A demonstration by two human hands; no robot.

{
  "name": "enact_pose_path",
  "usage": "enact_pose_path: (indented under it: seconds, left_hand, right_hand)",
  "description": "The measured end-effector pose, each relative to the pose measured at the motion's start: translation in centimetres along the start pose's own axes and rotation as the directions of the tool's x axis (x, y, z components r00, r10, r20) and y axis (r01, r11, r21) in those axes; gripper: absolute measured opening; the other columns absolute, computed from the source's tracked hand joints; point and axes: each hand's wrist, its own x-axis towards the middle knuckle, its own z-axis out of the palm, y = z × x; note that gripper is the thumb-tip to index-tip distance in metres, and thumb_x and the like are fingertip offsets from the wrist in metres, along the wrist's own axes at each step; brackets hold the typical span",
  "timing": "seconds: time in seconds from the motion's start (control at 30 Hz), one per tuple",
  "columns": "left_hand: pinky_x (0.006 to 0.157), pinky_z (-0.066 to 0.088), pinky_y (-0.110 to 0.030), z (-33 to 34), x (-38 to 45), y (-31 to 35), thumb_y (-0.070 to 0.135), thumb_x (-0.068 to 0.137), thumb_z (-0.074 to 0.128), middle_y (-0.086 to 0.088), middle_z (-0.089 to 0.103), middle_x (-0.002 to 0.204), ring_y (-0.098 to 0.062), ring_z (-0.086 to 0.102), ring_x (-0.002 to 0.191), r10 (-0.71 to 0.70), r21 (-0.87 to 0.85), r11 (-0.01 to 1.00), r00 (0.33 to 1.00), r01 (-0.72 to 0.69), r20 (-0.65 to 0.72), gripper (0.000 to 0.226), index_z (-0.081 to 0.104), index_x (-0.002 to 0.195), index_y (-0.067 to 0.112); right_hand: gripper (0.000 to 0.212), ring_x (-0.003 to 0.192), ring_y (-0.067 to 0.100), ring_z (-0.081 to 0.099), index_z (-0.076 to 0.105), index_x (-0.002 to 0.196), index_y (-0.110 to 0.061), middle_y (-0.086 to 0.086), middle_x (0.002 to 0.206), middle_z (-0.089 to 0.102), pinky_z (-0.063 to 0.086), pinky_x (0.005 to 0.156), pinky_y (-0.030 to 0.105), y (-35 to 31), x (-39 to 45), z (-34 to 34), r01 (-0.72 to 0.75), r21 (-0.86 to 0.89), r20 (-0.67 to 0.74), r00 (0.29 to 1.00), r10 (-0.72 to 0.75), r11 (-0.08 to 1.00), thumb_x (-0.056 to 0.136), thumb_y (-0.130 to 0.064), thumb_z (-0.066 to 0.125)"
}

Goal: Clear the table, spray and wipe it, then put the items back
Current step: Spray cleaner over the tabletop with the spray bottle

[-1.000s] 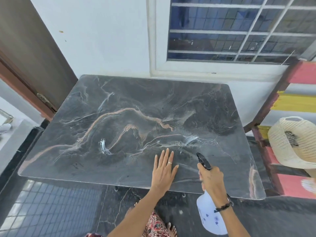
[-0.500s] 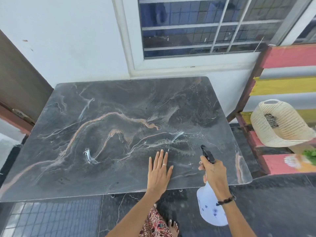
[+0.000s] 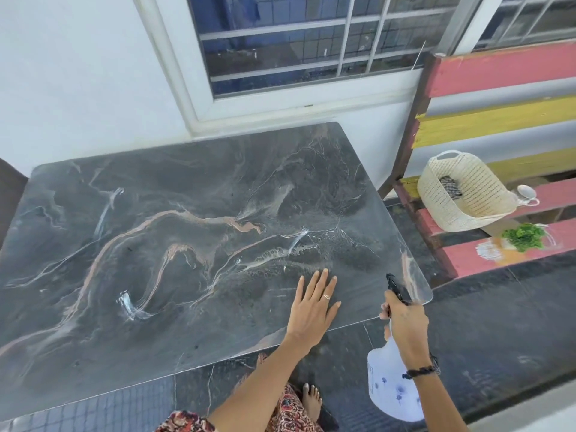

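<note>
The right hand had its grip curled round the neck of a white plastic spray bottle with small blue flowers, black nozzle aimed over the lower right corner of the dark marble-patterned bench. The left hand lay flat on that top, fingers straight. Clearing looked done and spraying seemed under way; wiping and returning the items remained. At the right of the frame, a cream woven basket, a white cup and a small green plant sat on a red-and-yellow slatted seat. A barred window filled the top.
</note>
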Motion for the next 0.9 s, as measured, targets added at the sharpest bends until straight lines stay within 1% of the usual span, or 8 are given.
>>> enact_pose_path:
  seconds: [0.1,0.17,0.3,0.43,0.57,0.63,0.7,0.9]
  left_hand:
    - [0.111,0.024,-0.046,-0.4,-0.6,-0.8,0.045,0.099,0.006,-0.002,0.044,0.144,-0.018,0.041,0.133,0.014,-0.018,1.000,1.000,-0.014,-0.004,0.060,0.043,0.138,0.018]
    - [0.110,0.020,-0.044,-0.4,-1.5,-1.8,0.045,0.099,0.008,-0.003,0.042,0.145,-0.019,0.039,0.134,0.022,-0.017,1.000,1.000,-0.022,-0.011,0.059,0.040,0.139,0.017]
    - [0.112,0.010,-0.042,-0.3,-4.3,-5.7,0.042,0.100,0.010,-0.003,0.037,0.148,-0.019,0.035,0.136,-0.006,-0.007,1.000,0.999,0.006,-0.042,0.056,0.035,0.142,0.016]
    - [0.113,0.011,-0.042,-0.5,-7.9,-10.8,0.042,0.100,0.008,-0.004,0.035,0.149,-0.019,0.027,0.139,-0.087,0.011,0.996,0.993,0.088,-0.085,0.056,0.034,0.143,0.015]
    - [0.115,0.008,-0.039,-0.9,-10.5,-15.0,0.044,0.100,0.010,-0.003,0.033,0.149,-0.014,0.012,0.143,-0.182,0.007,0.983,0.976,0.184,-0.122,0.057,0.033,0.142,0.014]
    - [0.116,0.008,-0.038,-1.1,-11.1,-16.3,0.045,0.099,0.011,-0.002,0.030,0.149,-0.010,-0.001,0.144,-0.238,-0.014,0.971,0.961,0.239,-0.140,0.058,0.033,0.143,0.014]
    - [0.116,0.007,-0.038,-1.6,-11.4,-17.5,0.045,0.099,0.011,-0.003,0.031,0.149,-0.009,-0.004,0.144,-0.292,-0.037,0.956,0.944,0.290,-0.151,0.058,0.033,0.142,0.013]
    - [0.115,0.002,-0.035,-3.4,-10.9,-20.5,0.047,0.098,0.008,-0.008,0.041,0.145,-0.019,0.024,0.136,-0.422,-0.117,0.906,0.894,0.408,-0.149,0.064,0.040,0.138,0.009]
  right_hand:
    - [0.036,0.033,0.020,0.035,0.050,0.052,-0.001,0.013,0.049,0.047,0.034,0.038,0.026,1.0,-1.3,0.7,0.001,-0.052,0.074,0.997,0.003,0.999,0.085,-0.016,0.057]
    - [0.037,0.030,0.020,0.034,0.052,0.053,0.000,0.016,0.052,0.049,0.034,0.037,0.025,1.7,-2.3,1.4,0.015,-0.086,0.175,0.985,0.000,0.996,0.085,-0.016,0.058]
    - [0.034,0.029,0.019,0.034,0.056,0.058,0.001,0.015,0.055,0.053,0.032,0.041,0.028,2.6,-4.0,3.3,0.031,-0.169,0.387,0.921,0.038,0.985,0.087,-0.017,0.059]
    - [0.039,0.031,0.017,0.030,0.047,0.052,-0.004,0.008,0.044,0.042,0.027,0.039,0.025,2.3,-5.5,6.3,0.041,-0.234,0.445,0.893,0.070,0.971,0.087,-0.017,0.059]
    - [0.033,0.033,0.017,0.033,0.052,0.059,-0.004,0.007,0.050,0.051,0.029,0.040,0.026,0.8,-6.9,9.8,0.147,-0.297,0.530,0.847,0.035,0.944,0.087,-0.022,0.056]
    - [0.032,0.032,0.014,0.037,0.055,0.067,0.000,0.006,0.056,0.057,0.032,0.041,0.027,-0.2,-7.4,11.6,0.232,-0.325,0.578,0.816,-0.002,0.917,0.086,-0.025,0.056]
    - [0.034,0.030,0.010,0.039,0.055,0.072,0.003,0.005,0.058,0.059,0.033,0.042,0.026,-1.6,-8.0,13.6,0.307,-0.343,0.600,0.799,-0.044,0.888,0.086,-0.028,0.055]
    - [0.036,0.033,0.015,0.027,0.039,0.051,-0.010,0.011,0.051,0.043,0.026,0.040,0.022,-5.6,-9.2,18.7,0.288,-0.278,0.552,0.829,-0.093,0.916,0.081,-0.023,0.055]
